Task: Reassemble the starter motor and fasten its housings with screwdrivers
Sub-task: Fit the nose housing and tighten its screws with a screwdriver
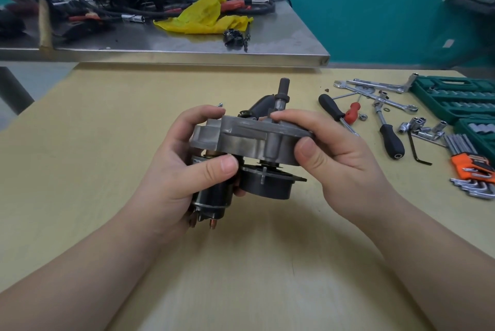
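Observation:
I hold the starter motor (249, 140) above the middle of the yellow table (107, 122). Its grey aluminium housing lies across the top, with a steel shaft (283, 92) sticking up behind. My left hand (184, 167) grips the housing's left end and the black solenoid (214, 197) hanging below it. My right hand (329, 148) clamps the housing's right end, thumb in front. A black round cover (267, 183) hangs under the housing between my hands. Two screwdrivers, one black-handled (330, 108) and one red-handled (352, 114), lie on the table to the right.
Right of the motor lie wrenches (375, 89), a ratchet driver (389, 138), loose sockets (420, 126), hex keys (471, 167) and green tool cases (452, 97). A loose screw (219, 104) lies behind my left hand. Behind stands a steel bench (187, 55) with cables, yellow cloth and parts.

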Demonstrator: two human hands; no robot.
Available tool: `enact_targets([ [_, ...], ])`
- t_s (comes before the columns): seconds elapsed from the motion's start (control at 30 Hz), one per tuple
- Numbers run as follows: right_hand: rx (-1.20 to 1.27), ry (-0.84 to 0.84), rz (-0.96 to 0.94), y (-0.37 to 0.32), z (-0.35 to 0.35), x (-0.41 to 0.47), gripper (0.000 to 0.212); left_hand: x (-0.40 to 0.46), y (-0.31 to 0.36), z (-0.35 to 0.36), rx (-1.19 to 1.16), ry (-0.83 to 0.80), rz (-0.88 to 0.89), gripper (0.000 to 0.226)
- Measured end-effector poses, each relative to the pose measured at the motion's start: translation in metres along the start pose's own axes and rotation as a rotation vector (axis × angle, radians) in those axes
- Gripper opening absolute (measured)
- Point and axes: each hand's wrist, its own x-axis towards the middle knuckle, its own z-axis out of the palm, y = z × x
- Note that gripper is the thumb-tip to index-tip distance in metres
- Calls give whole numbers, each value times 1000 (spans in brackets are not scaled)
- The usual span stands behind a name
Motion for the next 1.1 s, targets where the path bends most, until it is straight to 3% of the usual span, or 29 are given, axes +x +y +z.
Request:
enact_targets([
  [0.17,-1,51,23,0,2,-1,32,2,0,-1,9,-3,-63,64],
  [0.33,55,93,42,-2,6,2,32,4,3,2,-17,-23,-109,88],
  [0.53,165,143,93,-2,6,1,31,3,0,2,10,-34,-72,66],
  [0.8,83,76,44,-2,3,0,33,3,1,1,-9,-29,-68,66],
  [0.97,4,3,39,-4,-2,0,33,3,2,-4,-26,-92,-141,90],
  [1.1,14,11,65,-2,-4,1,32,4,1,-4,19,-68,-101,84],
])
